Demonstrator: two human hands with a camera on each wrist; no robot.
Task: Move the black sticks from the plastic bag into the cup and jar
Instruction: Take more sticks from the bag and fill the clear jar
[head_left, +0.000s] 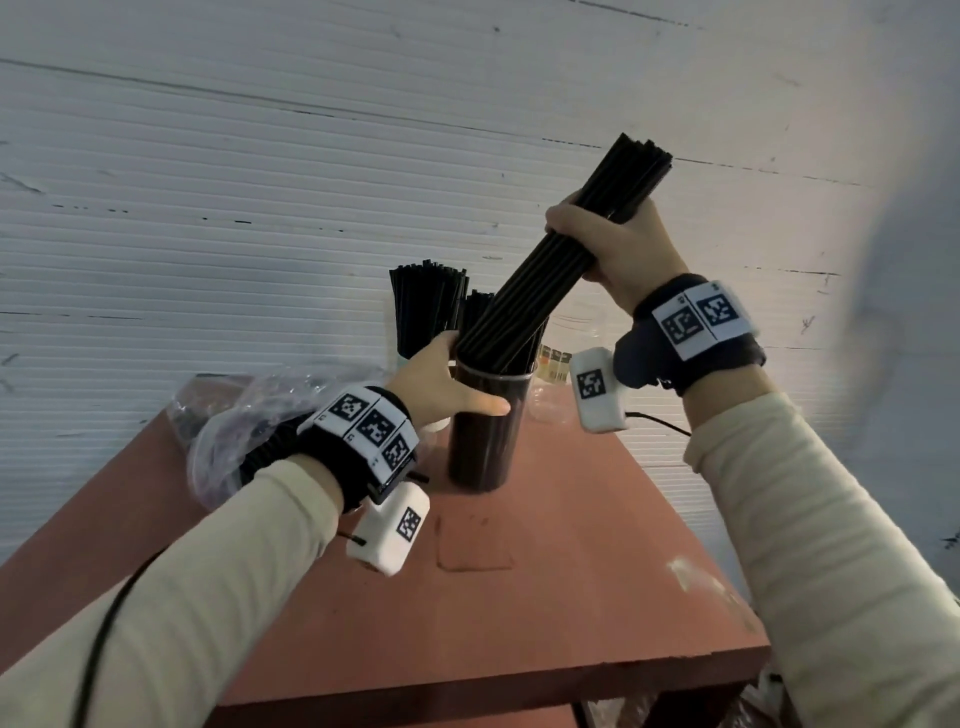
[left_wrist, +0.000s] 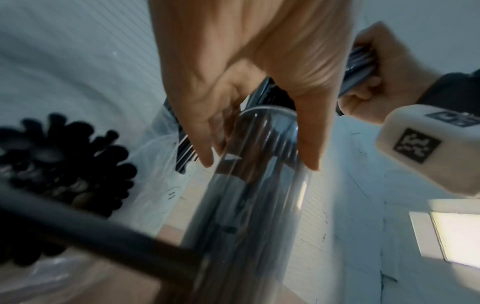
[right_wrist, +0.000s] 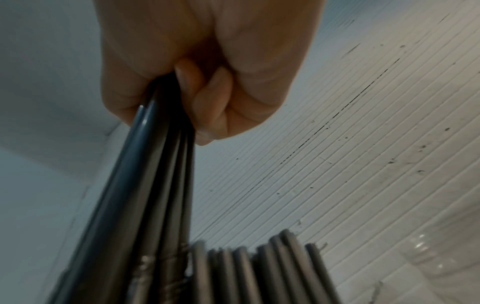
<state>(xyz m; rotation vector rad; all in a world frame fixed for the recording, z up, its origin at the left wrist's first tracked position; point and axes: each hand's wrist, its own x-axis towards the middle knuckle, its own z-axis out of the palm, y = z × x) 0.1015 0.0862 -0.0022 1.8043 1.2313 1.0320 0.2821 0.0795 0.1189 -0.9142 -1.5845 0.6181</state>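
A tall clear jar (head_left: 485, 431) stands on the table, packed with black sticks. My left hand (head_left: 447, 387) grips it just below the rim, thumb in front and fingers behind; the left wrist view shows the same hold on the jar (left_wrist: 254, 185). My right hand (head_left: 608, 244) is wrapped round a tilted bundle of black sticks (head_left: 540, 280) whose lower ends are at the jar's mouth. The right wrist view shows that bundle (right_wrist: 145, 185) above the stick tops in the jar (right_wrist: 259, 267). Behind the jar stands a cup (head_left: 428, 306) full of sticks. The plastic bag (head_left: 244, 410) lies at the left with sticks inside (left_wrist: 64, 164).
The red-brown table (head_left: 545, 571) is narrow, with its front edge near me and its right edge close to the jar. A white ribbed wall (head_left: 260, 208) rises right behind it. Small clear bottles (head_left: 553, 364) stand behind the jar to the right.
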